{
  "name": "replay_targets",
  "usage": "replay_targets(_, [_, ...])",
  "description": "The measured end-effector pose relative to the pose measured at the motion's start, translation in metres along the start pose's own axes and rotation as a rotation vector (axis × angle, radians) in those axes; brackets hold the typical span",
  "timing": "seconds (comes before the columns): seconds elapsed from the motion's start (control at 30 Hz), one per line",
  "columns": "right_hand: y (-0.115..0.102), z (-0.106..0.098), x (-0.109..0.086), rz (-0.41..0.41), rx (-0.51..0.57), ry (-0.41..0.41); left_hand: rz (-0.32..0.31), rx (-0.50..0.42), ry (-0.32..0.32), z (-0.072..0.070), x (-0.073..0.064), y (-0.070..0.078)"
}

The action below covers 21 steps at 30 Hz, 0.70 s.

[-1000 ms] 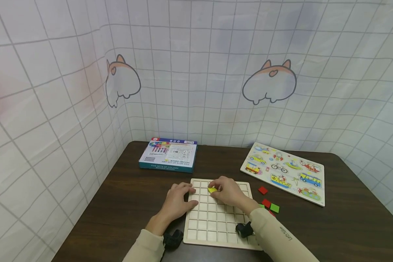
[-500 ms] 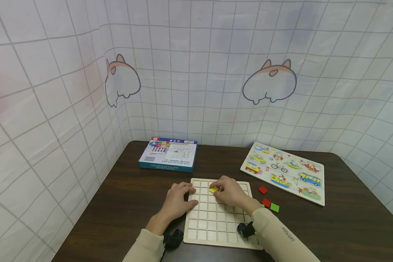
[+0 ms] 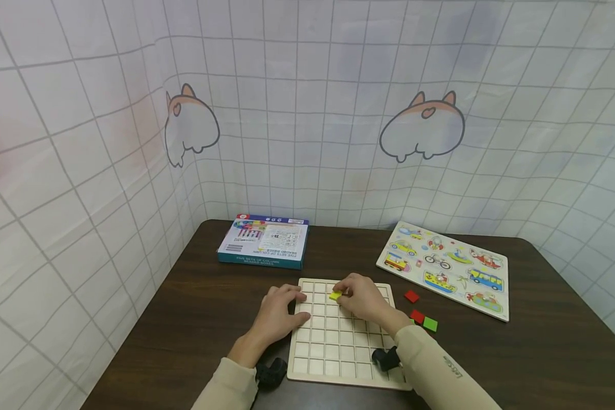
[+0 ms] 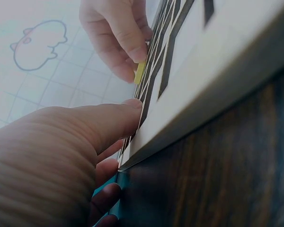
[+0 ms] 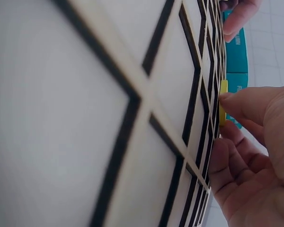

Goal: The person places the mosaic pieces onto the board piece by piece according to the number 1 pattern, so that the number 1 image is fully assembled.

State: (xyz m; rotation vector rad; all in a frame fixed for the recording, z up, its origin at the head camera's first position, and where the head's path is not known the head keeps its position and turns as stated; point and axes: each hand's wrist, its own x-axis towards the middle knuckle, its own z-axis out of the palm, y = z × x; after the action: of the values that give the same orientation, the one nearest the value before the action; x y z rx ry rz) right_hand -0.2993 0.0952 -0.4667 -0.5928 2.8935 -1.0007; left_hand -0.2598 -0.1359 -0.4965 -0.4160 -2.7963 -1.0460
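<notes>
My right hand (image 3: pixel 361 299) pinches a small yellow square tile (image 3: pixel 335 295) between thumb and fingers, over the far rows of a pale wooden grid board (image 3: pixel 331 369). In the right wrist view the yellow tile (image 5: pixel 223 103) stands at the board's grid lines, partly covered by the thumb (image 5: pixel 251 104). My left hand (image 3: pixel 278 314) rests at the board's left side, fingers spread and thumb lying on the grid. From the left wrist view, the left thumb (image 4: pixel 118 118) touches the board's surface while the other fingers reach past its edge.
Red tiles (image 3: pixel 412 296) and green tiles (image 3: pixel 430 324) lie right of the board, some hidden by the right sleeve. A vehicle picture puzzle (image 3: pixel 443 267) lies at the back right. A boxed set (image 3: pixel 263 242) sits at the back left of the dark table (image 3: pixel 184 324).
My right hand has shifted the yellow tile slightly to the right along the far rows, and the tile's angle has turned a little. The left hand stays in place.
</notes>
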Motion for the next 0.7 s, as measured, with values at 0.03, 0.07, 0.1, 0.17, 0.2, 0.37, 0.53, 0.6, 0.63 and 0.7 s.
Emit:
replay_targets(0.03, [0.0005,0.0002,0.0003,0.001,0.002,0.001,0.001,0.0,0.0,0.0,0.0001,-0.0001])
replay_targets(0.07, [0.0007,0.0001,0.0003,0.0,0.006,0.0,0.002,0.001,0.0,0.0001,0.0002,-0.0004])
replay_targets(0.1, [0.001,0.0001,0.0004,-0.003,0.01,0.001,0.004,0.0,0.0,0.0002,0.0001,-0.0004])
replay_targets(0.17, [0.0017,0.0003,0.0002,-0.012,0.022,0.002,0.007,-0.001,0.0,0.0001,0.0,-0.0004])
replay_targets(0.2, [0.0022,0.0005,0.0001,-0.017,0.027,0.001,0.008,-0.001,-0.001,0.0001,0.0,-0.0004])
replay_targets(0.37, [0.0039,0.0006,-0.001,-0.035,0.04,-0.011,0.01,-0.003,-0.002,-0.0004,0.0,-0.0002])
replay_targets(0.53, [0.005,0.0007,-0.0009,-0.061,0.035,-0.015,0.012,-0.006,-0.001,-0.0008,0.0,0.0])
replay_targets(0.6, [0.0054,0.0009,-0.0008,-0.062,0.032,-0.012,0.014,-0.007,0.001,-0.0007,0.0,-0.0002])
replay_targets(0.63, [0.0054,0.0008,-0.0007,-0.056,0.034,-0.013,0.015,-0.007,0.001,-0.0007,0.0,-0.0004])
replay_targets(0.7, [0.0056,0.0006,-0.0009,-0.043,0.037,-0.015,0.015,-0.008,0.0,-0.0004,0.0,-0.001])
